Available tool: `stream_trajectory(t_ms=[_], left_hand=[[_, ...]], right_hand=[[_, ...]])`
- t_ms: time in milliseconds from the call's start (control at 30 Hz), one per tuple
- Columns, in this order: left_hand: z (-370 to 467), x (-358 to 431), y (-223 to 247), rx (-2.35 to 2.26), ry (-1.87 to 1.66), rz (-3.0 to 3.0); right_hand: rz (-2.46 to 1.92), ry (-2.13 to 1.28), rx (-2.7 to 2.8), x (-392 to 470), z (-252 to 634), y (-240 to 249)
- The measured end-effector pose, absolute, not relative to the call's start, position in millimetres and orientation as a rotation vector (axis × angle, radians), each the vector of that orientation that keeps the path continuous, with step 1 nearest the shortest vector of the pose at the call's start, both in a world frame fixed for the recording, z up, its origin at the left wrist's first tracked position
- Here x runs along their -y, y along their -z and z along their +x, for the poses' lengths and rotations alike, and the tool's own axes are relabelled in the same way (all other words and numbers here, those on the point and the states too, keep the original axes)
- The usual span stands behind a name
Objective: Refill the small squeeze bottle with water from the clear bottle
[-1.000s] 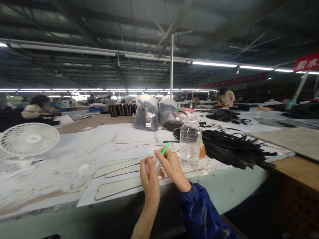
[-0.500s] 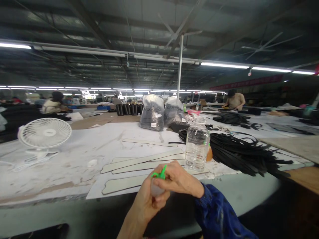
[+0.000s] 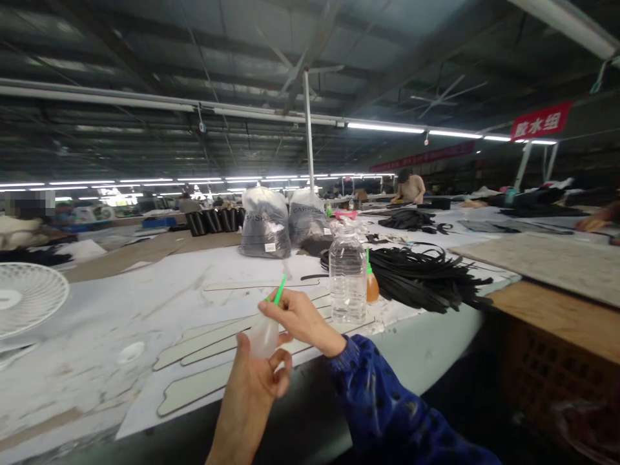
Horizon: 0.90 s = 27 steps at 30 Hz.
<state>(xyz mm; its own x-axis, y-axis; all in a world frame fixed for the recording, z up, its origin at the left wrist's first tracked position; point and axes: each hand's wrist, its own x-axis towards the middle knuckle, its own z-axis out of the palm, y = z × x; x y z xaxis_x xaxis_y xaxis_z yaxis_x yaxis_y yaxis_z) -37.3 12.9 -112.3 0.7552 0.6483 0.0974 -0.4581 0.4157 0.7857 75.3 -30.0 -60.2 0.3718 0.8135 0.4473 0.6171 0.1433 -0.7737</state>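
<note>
My left hand [image 3: 256,374] is wrapped round the lower part of a small whitish squeeze bottle [image 3: 264,337]. At its top, my right hand [image 3: 301,316] pinches the green nozzle [image 3: 279,289], which points up. Both hands are over the front edge of the table. Behind them lie several flat pale strips [image 3: 198,385] with dark edges. A large clear bottle [image 3: 347,278] stands just beyond my right hand, and an orange bottle [image 3: 372,286] with a green tip is beside it.
A white fan [image 3: 31,297] is at the left, near a round white lid [image 3: 131,352]. Stuffed plastic bags [image 3: 265,223] stand farther back. Black straps [image 3: 426,278] are heaped right of the bottles. A person [image 3: 411,187] stands in the background.
The view has swung to the right. The small bottle shows more fully between my hands, and its green nozzle stands higher. The orange bottle has come out from behind the clear one.
</note>
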Motion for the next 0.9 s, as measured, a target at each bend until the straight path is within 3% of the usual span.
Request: stream_trajectory(t_ms=[100,167,367,500,600,900], left_hand=[[-30,-19,116,-0.4,-1.232,1.155],[-28,-21,117,-0.497,-1.4,1.356],[-32,-24,119,-0.257,-0.879,1.097],[-31,-27,125,-0.422,-1.016,1.223],[-35,-30,125,-0.48,-0.985,1.278],[-55,-34,130,0.012,-0.434,0.876]], right_hand=[[-1.602,-0.167,1.231,24,79,67],[-1.624,-0.163,1.215,22,80,68],[-1.716,-0.181,1.319,20,82,64],[-1.752,-0.192,1.377,17,82,68],[-1.607,-0.372,1.53,19,85,70],[-1.108,-0.89,1.69,29,93,52]])
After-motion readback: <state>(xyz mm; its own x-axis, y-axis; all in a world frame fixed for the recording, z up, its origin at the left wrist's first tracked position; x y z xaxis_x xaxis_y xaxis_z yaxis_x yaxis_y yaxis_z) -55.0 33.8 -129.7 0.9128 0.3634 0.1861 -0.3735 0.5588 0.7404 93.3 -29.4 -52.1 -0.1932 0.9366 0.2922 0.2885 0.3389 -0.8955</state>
